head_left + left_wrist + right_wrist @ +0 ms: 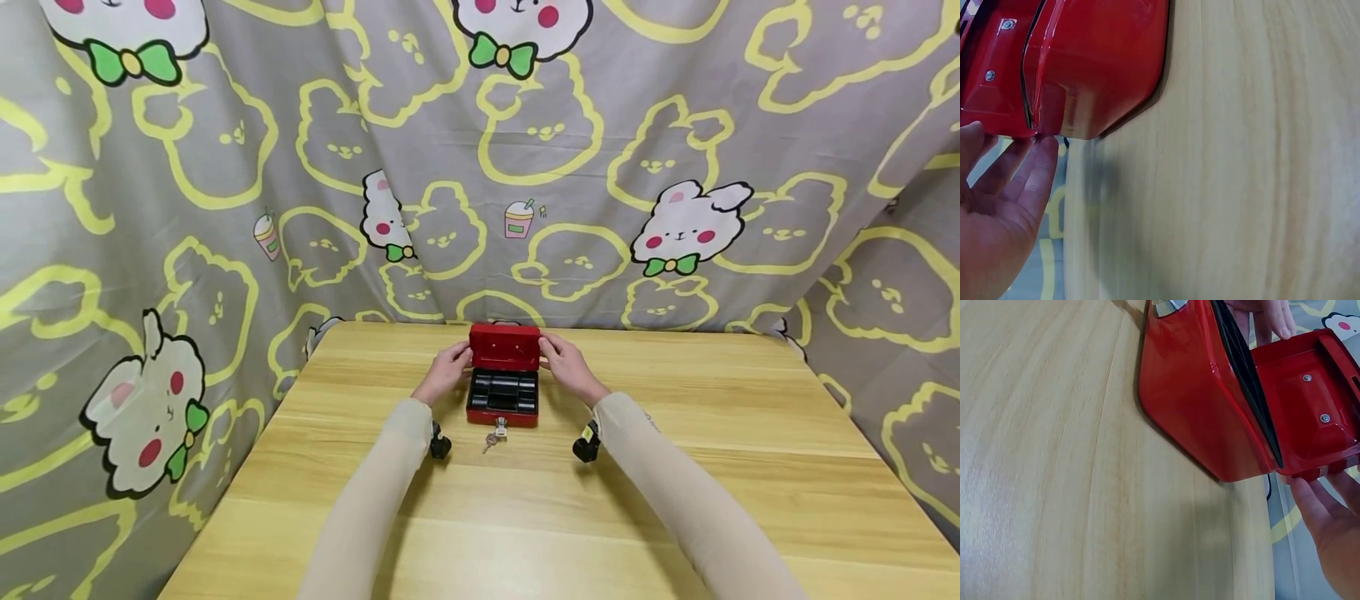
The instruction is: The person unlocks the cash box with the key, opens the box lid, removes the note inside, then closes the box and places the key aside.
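A red cash box (502, 419) stands on the table with its lid (505, 346) raised and leaning back. Inside lies a black tray (517, 402) with several compartments. At the front, a silver lock (501, 423) has keys (490, 442) hanging from it onto the tabletop. My left hand (447, 368) holds the lid's left edge; the thumb is on its inner face and the fingers (1038, 172) are behind. On the opposite side, my right hand (567, 364) grips the lid's right edge, its fingers (1313, 503) reaching behind. Two screws (1325, 417) show inside the lid.
The wooden table (480, 517) ends just behind the box. A grey patterned curtain (442, 217) hangs along the back and both sides. Black wrist cameras (587, 443) sit below both forearms, close to the tabletop.
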Motion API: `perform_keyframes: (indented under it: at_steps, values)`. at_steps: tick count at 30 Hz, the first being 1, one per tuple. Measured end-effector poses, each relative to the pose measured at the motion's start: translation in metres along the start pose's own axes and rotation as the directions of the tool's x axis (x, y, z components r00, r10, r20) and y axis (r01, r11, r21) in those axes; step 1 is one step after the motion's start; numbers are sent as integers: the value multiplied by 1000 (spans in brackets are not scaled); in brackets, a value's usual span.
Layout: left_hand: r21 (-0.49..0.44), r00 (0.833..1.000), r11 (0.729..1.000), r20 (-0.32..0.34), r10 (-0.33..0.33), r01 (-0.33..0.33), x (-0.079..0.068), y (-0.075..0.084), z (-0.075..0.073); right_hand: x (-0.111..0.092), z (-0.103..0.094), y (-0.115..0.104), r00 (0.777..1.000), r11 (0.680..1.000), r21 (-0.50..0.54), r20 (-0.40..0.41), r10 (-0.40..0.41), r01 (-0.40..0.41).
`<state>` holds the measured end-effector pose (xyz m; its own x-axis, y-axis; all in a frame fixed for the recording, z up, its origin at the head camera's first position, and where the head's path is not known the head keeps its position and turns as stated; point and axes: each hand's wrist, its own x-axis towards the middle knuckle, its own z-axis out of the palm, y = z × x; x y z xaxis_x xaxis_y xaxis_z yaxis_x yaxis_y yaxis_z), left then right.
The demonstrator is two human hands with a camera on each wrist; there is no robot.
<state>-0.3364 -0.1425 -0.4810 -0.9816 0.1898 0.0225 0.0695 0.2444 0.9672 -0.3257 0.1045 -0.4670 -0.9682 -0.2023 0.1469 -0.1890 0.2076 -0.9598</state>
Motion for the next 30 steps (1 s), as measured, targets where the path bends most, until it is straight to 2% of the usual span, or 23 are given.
perform_keyframes:
  at_steps: [10,17,19,23,30]
  values:
    - [-30,1000,999,-15,-28,27,2,1,1,1,0,5,1000,999,-51,5,-8,8]
    - [33,1000,999,-11,-6,7,2,0,2,2,1,9,1000,996,-91,16,7,-5]
    - [52,1000,999,11,-8,8,1,0,1,1,0,8,1000,993,-114,22,15,-12]
    - [84,994,996,113,-14,5,-8,6,-3,-5,-2,2,999,989,-145,34,8,-3]
    - [214,965,977,261,-39,-19,-20,3,-9,-8,-7,9,999,974,-223,-17,-34,30]
